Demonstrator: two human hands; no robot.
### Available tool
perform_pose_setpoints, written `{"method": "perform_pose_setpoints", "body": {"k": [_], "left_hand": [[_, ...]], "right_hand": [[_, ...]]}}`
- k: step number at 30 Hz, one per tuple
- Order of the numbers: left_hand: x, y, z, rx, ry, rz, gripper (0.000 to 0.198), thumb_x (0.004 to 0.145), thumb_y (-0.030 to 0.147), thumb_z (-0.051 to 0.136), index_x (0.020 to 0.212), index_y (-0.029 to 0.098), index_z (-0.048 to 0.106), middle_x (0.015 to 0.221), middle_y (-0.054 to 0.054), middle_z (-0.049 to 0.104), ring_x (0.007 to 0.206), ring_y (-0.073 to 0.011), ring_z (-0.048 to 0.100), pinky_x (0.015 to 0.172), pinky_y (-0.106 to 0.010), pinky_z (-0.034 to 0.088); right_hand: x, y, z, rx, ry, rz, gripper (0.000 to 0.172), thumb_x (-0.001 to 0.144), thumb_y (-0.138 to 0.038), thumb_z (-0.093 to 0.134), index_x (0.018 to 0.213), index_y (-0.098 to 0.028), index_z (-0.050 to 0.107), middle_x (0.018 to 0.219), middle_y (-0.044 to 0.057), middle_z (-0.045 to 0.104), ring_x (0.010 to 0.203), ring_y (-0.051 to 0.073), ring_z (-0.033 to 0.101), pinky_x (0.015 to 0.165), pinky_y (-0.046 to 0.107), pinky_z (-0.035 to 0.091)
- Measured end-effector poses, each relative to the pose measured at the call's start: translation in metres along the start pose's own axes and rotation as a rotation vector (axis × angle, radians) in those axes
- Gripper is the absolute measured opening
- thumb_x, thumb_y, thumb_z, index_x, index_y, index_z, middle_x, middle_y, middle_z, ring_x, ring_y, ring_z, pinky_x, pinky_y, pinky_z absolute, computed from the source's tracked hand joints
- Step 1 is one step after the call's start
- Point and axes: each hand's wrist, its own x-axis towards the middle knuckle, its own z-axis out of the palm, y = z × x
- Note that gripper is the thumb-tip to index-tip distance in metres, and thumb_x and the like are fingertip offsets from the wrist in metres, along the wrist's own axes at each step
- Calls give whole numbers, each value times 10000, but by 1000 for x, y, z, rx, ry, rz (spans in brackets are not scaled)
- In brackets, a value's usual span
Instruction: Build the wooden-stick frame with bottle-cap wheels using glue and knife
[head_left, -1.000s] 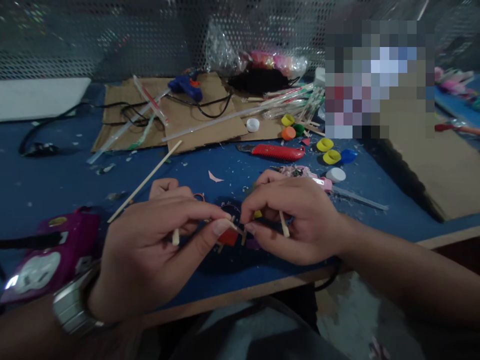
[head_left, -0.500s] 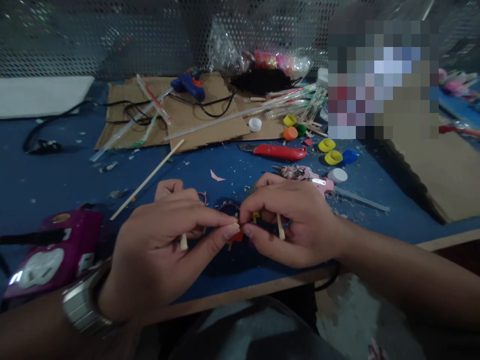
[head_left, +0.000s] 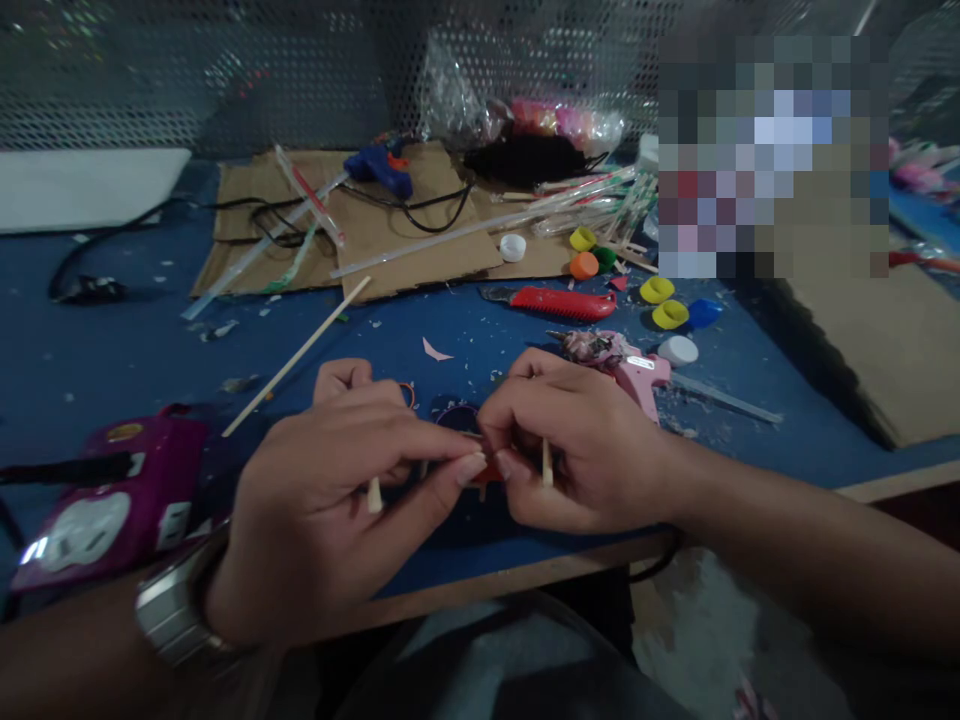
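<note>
My left hand is closed, thumb and forefinger pinched together over the table's front part. The end of a wooden stick pokes out below its fingers. My right hand is closed too, its fingertips almost touching the left ones. Another wooden stick end shows against its palm. Between and just under the fingertips is a small red-orange piece, largely covered by the fingers. Behind them, part of a thin purple ring and an orange ring show. How these parts join is hidden.
A red cutter knife, a pink glue gun and coloured bottle caps lie beyond my hands. A loose wooden stick and purple box are left. Behind are cardboard and a blue glue gun.
My right hand has turned slightly and curled its fingers more, its stick shifting left. The red-orange piece now shows between both sets of fingertips. The left hand has shifted a little right.
</note>
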Motion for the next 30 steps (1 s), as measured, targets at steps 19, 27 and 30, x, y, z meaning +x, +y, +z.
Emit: {"method": "perform_pose_setpoints", "body": {"k": [19, 27, 30], "left_hand": [[1, -3, 0, -36, 72, -50, 206, 992, 154, 752, 1067, 338, 808, 632, 81, 609, 603, -145, 537, 799, -455, 489], [1, -3, -1, -14, 71, -31, 217, 984, 137, 758, 1080, 329, 787, 653, 79, 632, 624, -145, 570, 813, -452, 497], [2, -2, -1, -20, 56, -18, 205, 987, 132, 750, 1064, 320, 773, 672, 77, 660, 632, -145, 588, 799, -449, 485]], "right_hand": [[-2, 2, -13, -10, 103, 72, 187, 1011, -190, 510, 832, -240, 534, 648, -50, 592, 604, 125, 514, 676, 318, 423], [-2, -2, -11, -33, 135, 109, 57, 1038, -239, 665, 1047, -197, 703, 692, -66, 709, 553, 84, 576, 716, 278, 482], [-2, 0, -10, -19, 108, 50, 31, 1013, -222, 702, 1036, -202, 705, 661, -73, 682, 612, 99, 611, 753, 279, 494]]}}
